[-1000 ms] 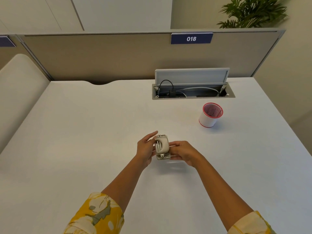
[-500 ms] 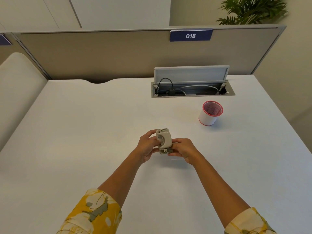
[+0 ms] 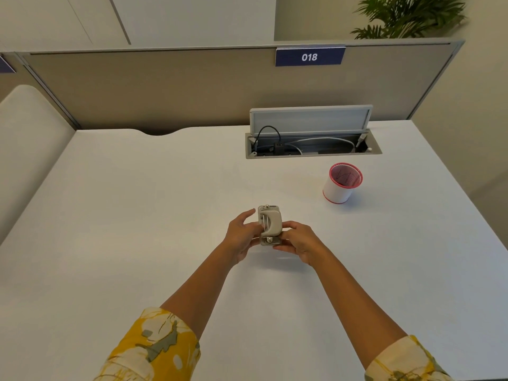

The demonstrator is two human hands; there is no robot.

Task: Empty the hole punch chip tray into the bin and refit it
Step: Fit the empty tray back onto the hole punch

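Note:
A small beige hole punch (image 3: 270,224) is held just above the white desk (image 3: 137,215) near its middle. My left hand (image 3: 241,235) grips its left side, with the fingers partly spread at the top. My right hand (image 3: 299,240) pinches its lower right end. The punch stands on end with its curved handle facing me. Its chip tray is not distinguishable from the body. A small white bin (image 3: 342,183) with a red rim and red mesh inside stands on the desk to the far right of my hands.
An open cable well (image 3: 313,145) with a raised lid and wires sits at the desk's back edge. A beige partition (image 3: 165,86) with a "018" label closes the back. A cream panel (image 3: 24,149) borders the left.
The punch has been lifted slightly and turned more upright between my hands. My left fingers have opened a little at its top.

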